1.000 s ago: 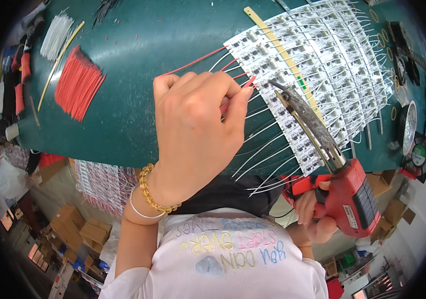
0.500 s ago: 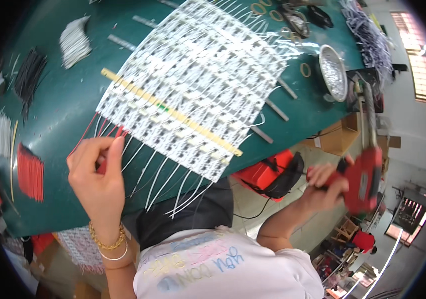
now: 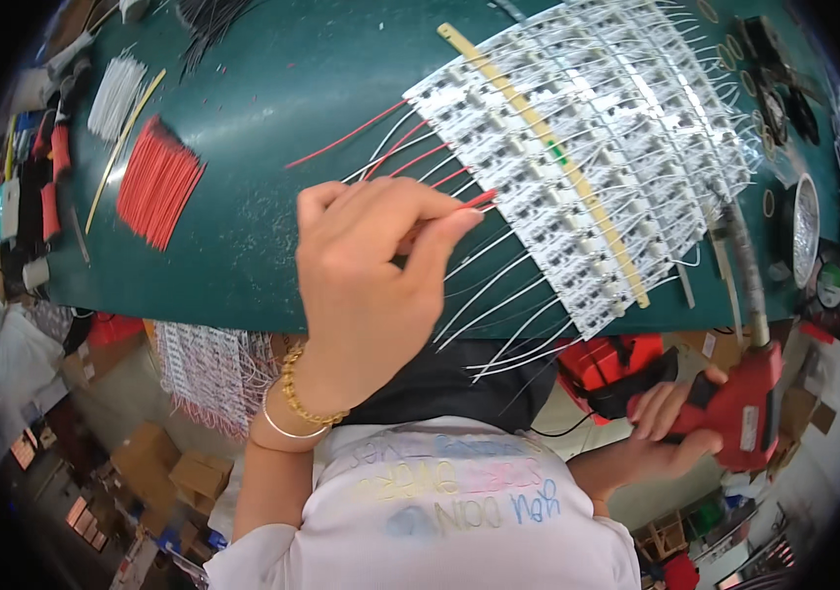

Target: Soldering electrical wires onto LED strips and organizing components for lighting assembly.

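Note:
My left hand (image 3: 371,265) is closed in a pinch on short red wires (image 3: 479,200), their ends at the near left edge of a white circuit board panel (image 3: 577,128). Red and white wires stick out along that edge. A long yellow strip (image 3: 548,147) with a green mark lies across the panel. In my right hand (image 3: 664,418) is a red soldering gun (image 3: 749,408), fingers round its handle. Its long metal barrel (image 3: 742,256) points away from me, the front end over or beside the panel's right edge; contact cannot be made out.
Left on the green table (image 3: 262,236) lie bundles of red wires (image 3: 157,187), white wires (image 3: 117,95) and black wires (image 3: 208,25). A metal bowl (image 3: 805,221) stands at the right. Below the table edge are a red container (image 3: 616,362) and a hanging wired panel (image 3: 205,369).
The view has turned, so panel and wire bundles sit differently. My left hand still pinches red wires at the panel's edge. The soldering gun's barrel has come nearer the panel.

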Demonstrator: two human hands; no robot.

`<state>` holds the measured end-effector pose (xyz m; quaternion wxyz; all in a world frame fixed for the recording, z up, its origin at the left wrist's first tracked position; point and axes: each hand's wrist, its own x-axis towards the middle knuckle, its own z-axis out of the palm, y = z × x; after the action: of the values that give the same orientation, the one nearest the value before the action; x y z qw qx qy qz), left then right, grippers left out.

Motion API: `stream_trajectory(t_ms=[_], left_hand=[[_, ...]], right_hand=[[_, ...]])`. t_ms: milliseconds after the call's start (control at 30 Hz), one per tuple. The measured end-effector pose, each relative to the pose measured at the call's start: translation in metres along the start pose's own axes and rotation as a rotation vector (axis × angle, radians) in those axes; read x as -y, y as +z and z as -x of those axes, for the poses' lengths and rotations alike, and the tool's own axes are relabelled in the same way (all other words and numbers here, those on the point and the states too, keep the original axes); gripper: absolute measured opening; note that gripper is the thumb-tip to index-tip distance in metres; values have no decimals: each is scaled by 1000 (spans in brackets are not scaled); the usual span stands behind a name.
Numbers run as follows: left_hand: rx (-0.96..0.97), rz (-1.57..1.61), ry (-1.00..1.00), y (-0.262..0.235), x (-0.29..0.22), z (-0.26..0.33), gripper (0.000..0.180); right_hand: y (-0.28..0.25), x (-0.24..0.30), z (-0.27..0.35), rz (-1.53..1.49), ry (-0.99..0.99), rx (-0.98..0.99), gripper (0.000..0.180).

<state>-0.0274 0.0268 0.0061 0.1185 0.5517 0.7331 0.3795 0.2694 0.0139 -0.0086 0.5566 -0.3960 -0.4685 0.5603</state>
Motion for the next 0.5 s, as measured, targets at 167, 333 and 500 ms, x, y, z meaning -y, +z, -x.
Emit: stream_trajectory(t_ms=[167,333,500], left_hand=[[6,-44,44,12,8,0,10],[16,-46,30,11,12,-1,12],[32,-34,61,15,13,-3,13]], right_hand=[[26,-7,17,69,131,162,77],[-6,-28,27,137,137,326,82],[28,-16,24,338,204,330,88]])
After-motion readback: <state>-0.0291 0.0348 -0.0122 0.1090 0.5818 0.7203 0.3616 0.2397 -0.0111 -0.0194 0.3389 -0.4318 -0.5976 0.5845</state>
